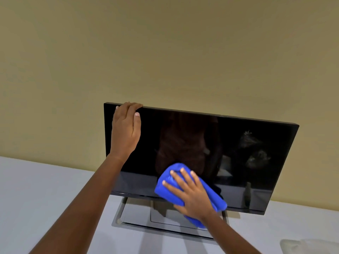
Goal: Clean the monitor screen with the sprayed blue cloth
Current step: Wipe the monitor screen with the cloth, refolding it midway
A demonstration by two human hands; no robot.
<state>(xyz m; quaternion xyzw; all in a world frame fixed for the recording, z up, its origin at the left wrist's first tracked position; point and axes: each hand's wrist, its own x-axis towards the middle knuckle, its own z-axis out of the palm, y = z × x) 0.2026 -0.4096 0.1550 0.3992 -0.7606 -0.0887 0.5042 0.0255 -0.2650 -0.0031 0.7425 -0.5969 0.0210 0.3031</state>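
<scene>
A black monitor [238, 143] stands on a grey rectangular base [139, 215], its dark screen switched off and showing smudges on the right side. My left hand [126, 129] grips the monitor's top edge near the left corner, fingers hooked over the rim. A bunched blue cloth [168, 191] lies against the lower middle of the screen, reaching down over the bottom bezel. My right hand [190, 195] is flat on the cloth with fingers spread, pressing it to the glass.
The monitor sits on a white table [45, 198] in front of a plain beige wall [165, 52]. A pale, blurred object [310, 246] shows at the bottom right corner of the table.
</scene>
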